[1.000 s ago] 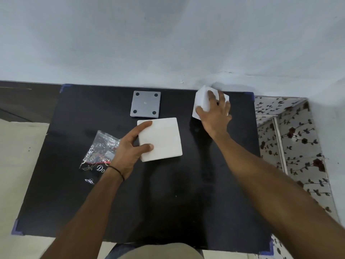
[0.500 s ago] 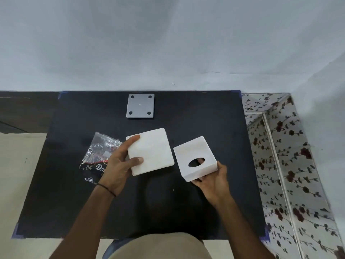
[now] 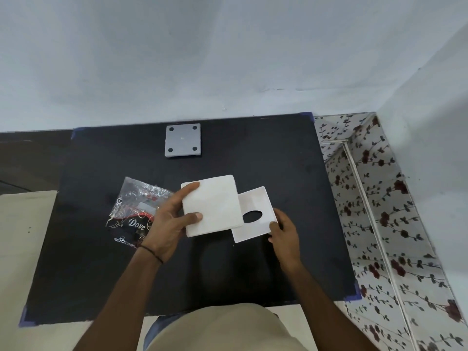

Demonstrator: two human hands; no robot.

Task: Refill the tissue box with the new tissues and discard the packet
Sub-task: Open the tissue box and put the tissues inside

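Two hands meet at frame centre: the left hand (image 3: 168, 225) grips the tissue stack (image 3: 211, 205), overlapping the tissue box (image 3: 255, 214) gripped by the right hand (image 3: 285, 230). Left of them, the packet (image 3: 134, 211) lies on the tabletop (image 3: 278, 160), partly hidden by the left hand; the box's depth is unreadable.

Soft, even light fills the scene, moderately bright, with no hard-edged shadows. The black table (image 3: 101, 262) reads matte, yet a dim, blurred dark reflection sits on it just nearer the camera than the white tissue box (image 3: 255, 214). Left of the table's middle, the clear plastic packet (image 3: 136, 206) catches small bright glints on its crinkles. Beyond the table, the pale wall (image 3: 228, 59) shows broad, faint shading. The wide lens bows the table's edges outward. Focus is fairly sharp at centre and softer toward the frame's borders.
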